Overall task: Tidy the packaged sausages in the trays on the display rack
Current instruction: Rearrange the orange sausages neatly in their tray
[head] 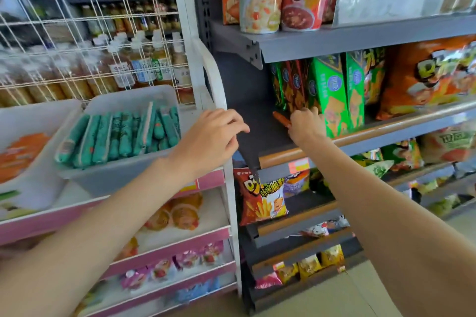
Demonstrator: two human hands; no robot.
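A white tray (123, 100) on the white display rack (221, 90) holds several green packaged sausages (121, 134) lying side by side. To its left a second white tray (38, 116) holds orange packs (20, 154). My left hand (208, 136) hovers by the rack's right post with fingers loosely curled and nothing in them. My right hand (306, 123) reaches onto the grey shelf to the right, fingers closed on one orange-red sausage (280, 118) that lies on the dark shelf board.
The grey shelving (360, 41) on the right carries green snack boxes (332, 92), orange chip bags (425, 77) and cups above. The rack's lower pink-edged tiers hold small snacks (177, 213). A wire grid (90, 41) backs the trays.
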